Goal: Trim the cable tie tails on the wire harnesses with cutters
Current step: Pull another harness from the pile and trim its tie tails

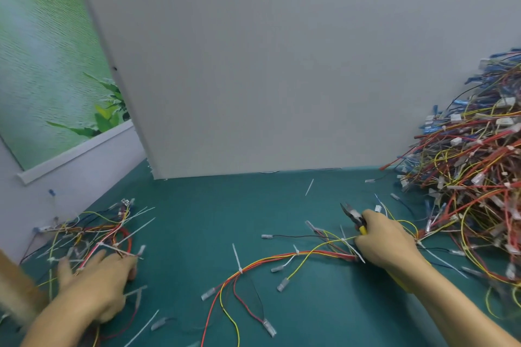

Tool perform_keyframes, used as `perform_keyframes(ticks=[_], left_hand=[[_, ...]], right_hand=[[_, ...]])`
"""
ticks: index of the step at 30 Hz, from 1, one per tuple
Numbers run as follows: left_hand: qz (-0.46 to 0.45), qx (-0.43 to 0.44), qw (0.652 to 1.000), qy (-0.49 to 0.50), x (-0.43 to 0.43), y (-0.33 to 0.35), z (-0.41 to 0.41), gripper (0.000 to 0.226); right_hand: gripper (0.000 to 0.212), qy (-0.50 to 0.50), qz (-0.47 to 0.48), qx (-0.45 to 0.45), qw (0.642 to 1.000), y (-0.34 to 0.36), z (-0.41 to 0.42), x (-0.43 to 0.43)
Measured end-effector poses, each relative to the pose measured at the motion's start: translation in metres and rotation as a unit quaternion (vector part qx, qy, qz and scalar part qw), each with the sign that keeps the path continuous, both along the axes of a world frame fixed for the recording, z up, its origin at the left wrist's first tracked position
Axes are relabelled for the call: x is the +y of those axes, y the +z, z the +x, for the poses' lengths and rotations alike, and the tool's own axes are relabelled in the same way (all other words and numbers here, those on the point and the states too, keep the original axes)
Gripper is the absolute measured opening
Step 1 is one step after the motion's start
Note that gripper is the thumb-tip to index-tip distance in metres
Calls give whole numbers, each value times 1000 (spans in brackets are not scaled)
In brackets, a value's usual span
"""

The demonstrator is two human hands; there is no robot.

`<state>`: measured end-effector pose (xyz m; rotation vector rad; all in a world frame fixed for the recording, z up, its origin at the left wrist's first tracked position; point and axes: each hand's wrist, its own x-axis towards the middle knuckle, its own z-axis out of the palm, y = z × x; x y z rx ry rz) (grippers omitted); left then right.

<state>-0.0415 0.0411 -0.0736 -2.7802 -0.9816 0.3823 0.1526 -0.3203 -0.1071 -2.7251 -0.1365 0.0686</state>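
My right hand (387, 242) grips yellow-handled cutters (353, 217), whose dark jaws point up and to the left, slightly apart. The same hand pinches a red, orange and yellow wire harness (282, 258) that stretches left across the green mat, with white cable tie tails (236, 258) sticking up from it. My left hand (98, 279) lies on a smaller bunch of harnesses (93, 231) at the left, its fingers spread over the wires. Long white tie tails stand out of that bunch.
A big tangled heap of red, yellow and blue harnesses (473, 177) fills the right side. A grey upright panel (282, 65) closes off the back of the green mat (197, 228). Cut tie pieces (309, 187) lie scattered. A wall with a green picture stands at the left.
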Motion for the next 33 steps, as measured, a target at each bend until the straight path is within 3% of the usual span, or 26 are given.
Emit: perform_keyframes(ticks=[2,5,8,10,14,17,21,24,26,28,33], left_hand=[[-10,12,1000,-22,-9,5,-1,60],[-14,-28,993,-116,-37,12,6,57],[-49,-136,954,-262,-76,6,29,39],[-90,-186,926,-317,-103,-5,47,30],[-56,-175,920,-348,-137,-27,73,30],[-55,-170,916,-358,-155,-32,85,32],[-118,-250,884,-378,-180,-27,93,47],[-211,-283,848,-396,-199,-19,98,43],[-225,-282,841,-403,-207,-15,102,36],[-183,-252,851,-423,-210,-14,106,35],[-54,-139,849,-506,-208,-24,109,33]], right_hand=[[9,0,13,24,1000,5,0,1],[8,22,65,70,995,20,-2,0],[14,61,114,100,987,41,-7,-7],[20,81,96,101,987,54,-10,-12],[34,76,-22,61,995,66,-19,-18],[21,85,-112,20,990,65,-27,-21],[10,105,-83,5,991,65,-31,-17],[13,111,-17,19,994,67,-33,-7],[12,116,16,17,993,67,-32,-3],[10,130,19,-2,991,66,-30,-5],[5,245,-66,-24,967,55,-30,-17]])
